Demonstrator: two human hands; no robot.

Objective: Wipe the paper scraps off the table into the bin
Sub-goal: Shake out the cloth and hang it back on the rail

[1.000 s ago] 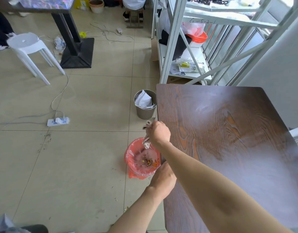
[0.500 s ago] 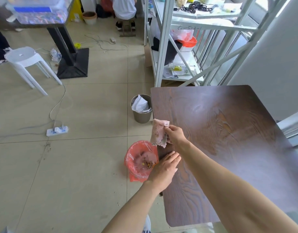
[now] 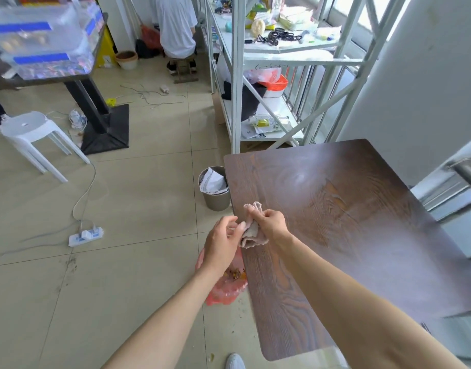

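A dark wood-grain table [image 3: 348, 222] fills the right half of the view. My right hand [image 3: 270, 223] grips a pale pink cloth [image 3: 251, 233] at the table's left edge. My left hand [image 3: 222, 242] is beside it, its fingers touching the cloth's left side. Below both hands, on the floor against the table's left edge, stands a bin lined with a red plastic bag [image 3: 225, 287]; small scraps lie inside it. My left arm hides much of the bin. I see no scraps on the tabletop.
A grey waste bin [image 3: 215, 199] with white paper stands by the table's far left corner. A white metal shelf rack [image 3: 258, 75] is behind the table. A power strip [image 3: 85, 235] with a cable, a white stool [image 3: 34, 131] and a seated person [image 3: 175, 25] are on the left.
My right hand brought the cloth up from over the red bin to the table's edge. My left hand left the bin's rim and rose to touch the cloth. The camera tilted up.
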